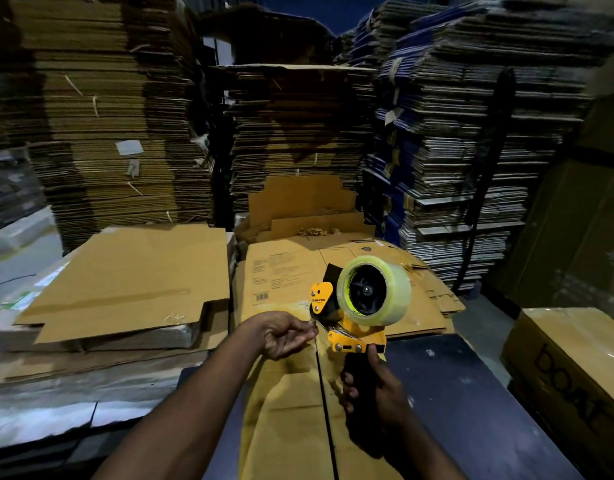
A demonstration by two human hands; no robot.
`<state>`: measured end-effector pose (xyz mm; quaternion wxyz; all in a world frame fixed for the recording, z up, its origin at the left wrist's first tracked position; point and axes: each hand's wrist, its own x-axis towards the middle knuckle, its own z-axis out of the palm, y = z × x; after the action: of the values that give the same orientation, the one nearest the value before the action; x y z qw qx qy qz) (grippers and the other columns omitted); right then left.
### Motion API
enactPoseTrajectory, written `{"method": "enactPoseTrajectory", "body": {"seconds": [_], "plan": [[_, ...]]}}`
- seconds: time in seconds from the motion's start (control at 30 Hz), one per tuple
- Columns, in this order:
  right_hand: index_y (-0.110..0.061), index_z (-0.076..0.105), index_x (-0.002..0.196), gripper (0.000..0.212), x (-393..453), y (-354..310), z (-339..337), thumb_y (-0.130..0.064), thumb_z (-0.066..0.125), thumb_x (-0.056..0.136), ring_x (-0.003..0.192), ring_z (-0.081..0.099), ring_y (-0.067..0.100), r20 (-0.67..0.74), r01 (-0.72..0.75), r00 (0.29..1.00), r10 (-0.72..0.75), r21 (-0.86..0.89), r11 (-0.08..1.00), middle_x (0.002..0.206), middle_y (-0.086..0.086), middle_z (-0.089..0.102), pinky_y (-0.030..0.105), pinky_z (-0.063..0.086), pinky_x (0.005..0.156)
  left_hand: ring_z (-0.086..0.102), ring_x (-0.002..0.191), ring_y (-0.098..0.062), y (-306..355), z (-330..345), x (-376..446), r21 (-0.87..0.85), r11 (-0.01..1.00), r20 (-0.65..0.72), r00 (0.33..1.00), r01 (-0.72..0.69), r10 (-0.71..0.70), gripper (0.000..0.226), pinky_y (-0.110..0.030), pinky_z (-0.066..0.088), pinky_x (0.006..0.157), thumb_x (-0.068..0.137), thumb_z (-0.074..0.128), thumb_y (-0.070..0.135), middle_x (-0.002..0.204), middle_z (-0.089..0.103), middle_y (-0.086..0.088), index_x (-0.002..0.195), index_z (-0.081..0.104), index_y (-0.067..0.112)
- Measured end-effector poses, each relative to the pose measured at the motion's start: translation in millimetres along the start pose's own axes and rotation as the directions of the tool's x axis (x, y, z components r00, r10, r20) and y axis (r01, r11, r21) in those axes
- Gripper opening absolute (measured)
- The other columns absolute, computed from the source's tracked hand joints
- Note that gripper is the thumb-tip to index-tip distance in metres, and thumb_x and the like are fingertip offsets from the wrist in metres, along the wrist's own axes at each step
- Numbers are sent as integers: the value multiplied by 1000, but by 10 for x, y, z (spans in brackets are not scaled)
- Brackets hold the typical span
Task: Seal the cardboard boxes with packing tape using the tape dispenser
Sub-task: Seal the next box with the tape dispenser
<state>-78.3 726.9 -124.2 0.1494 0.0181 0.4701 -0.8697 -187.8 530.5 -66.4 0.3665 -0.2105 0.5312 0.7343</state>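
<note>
An orange tape dispenser (pixel 348 336) with a roll of clear tape (pixel 374 289) is held upright over a cardboard box (pixel 284 403) in front of me. The box's two top flaps meet along a dark centre seam. My right hand (pixel 371 393) grips the dispenser's black handle, thumb up against the orange frame. My left hand (pixel 286 336) is at the dispenser's front edge, its fingertips pinching the loose end of the tape by the blade.
Flattened cartons (pixel 125 285) lie stacked to the left and more flat sheets (pixel 291 271) lie beyond the box. Tall piles of folded cardboard (pixel 454 133) wall off the back. A printed carton (pixel 572 368) stands at the right, with a dark surface (pixel 454 393) beside the box.
</note>
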Motion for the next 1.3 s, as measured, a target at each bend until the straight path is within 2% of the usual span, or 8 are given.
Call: {"method": "enactPoseTrajectory", "body": {"seconds": [0.17,0.27,0.37,0.57,0.73,0.97,1.13,1.3], "plan": [[-9,56,74,44,-144,-47,180,-49,55,90,47,34,16,-56,-5,998,4,-27,1000,63,7,44,24,21,42,65,43,-13,263,25,145,433,896,-155,987,101,-36,42,-18,50,40,102,42,3,60,68,-14,71,67,-9],[-10,51,73,43,-212,-96,242,-46,52,96,48,32,16,-20,12,1000,-15,-118,993,62,7,40,31,12,48,56,33,-8,375,144,155,716,679,-231,973,165,7,59,-16,42,34,103,37,1,45,59,-6,49,63,-1],[-12,52,66,48,-239,-165,311,-47,48,98,49,29,15,-29,3,1000,-10,-221,975,61,7,34,36,9,55,45,26,-7,446,252,149,865,495,-157,980,77,122,60,-16,33,30,97,39,-4,34,47,-2,39,49,8],[-9,57,83,46,-156,-129,287,-53,52,95,50,35,14,-136,-65,990,31,-257,964,65,5,45,27,22,49,45,24,-7,759,212,471,922,386,-189,840,-27,509,32,-16,32,31,87,58,-9,30,47,0,59,52,7],[-11,57,83,47,-43,-119,320,-57,52,93,51,40,14,-185,-82,982,28,-289,954,68,5,47,26,29,48,44,31,-9,896,234,701,964,256,-73,847,-76,526,37,-19,33,32,90,57,-8,37,48,-1,57,54,7],[-7,53,89,47,107,-164,482,-53,47,98,49,43,14,-216,-119,975,53,-304,945,65,4,48,25,34,46,65,78,-23,1026,92,969,999,46,-37,769,9,638,7,-27,45,65,86,72,13,86,72,-10,85,76,7],[5,61,97,61,140,-84,508,-54,46,99,48,42,12,-204,-108,978,44,-311,944,65,4,47,24,33,44,56,76,-20,1030,9,1097,999,35,-15,770,-9,638,10,-23,34,48,91,66,15,79,61,-5,84,70,10],[-11,56,87,41,135,-116,520,-49,47,100,48,41,13,-232,-120,971,60,-253,960,63,2,46,26,31,46,51,60,-10,1005,-20,1279,994,88,-8,791,-57,611,27,-20,33,48,92,59,9,60,57,7,68,67,14]]}}
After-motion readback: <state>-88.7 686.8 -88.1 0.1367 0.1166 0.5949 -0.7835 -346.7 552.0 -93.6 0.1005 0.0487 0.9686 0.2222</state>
